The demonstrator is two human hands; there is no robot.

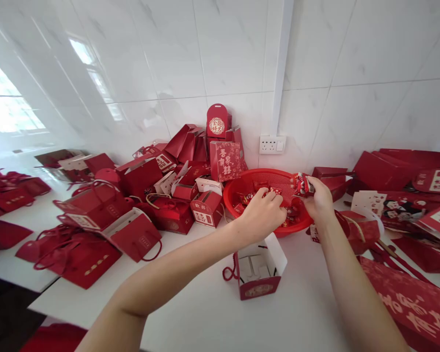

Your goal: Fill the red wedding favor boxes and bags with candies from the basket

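Observation:
A red plastic basket (238,182) with small red wrapped pieces in it stands near the wall. Over its front part is my left hand (266,212), fingers bent down and pressed together; what they hold, if anything, is hidden. My right hand (317,198), at the basket's right rim, is closed on red wrapped candies (302,185). In front of the basket an open red box (260,288) with a white inside and a red cord handle stands on the white table (205,303).
Many red gift boxes (172,215) and bags are heaped to the left and against the wall. More red boxes (385,173) and a large red bag (414,298) lie at the right. A socket (272,145) is on the tiled wall behind the basket.

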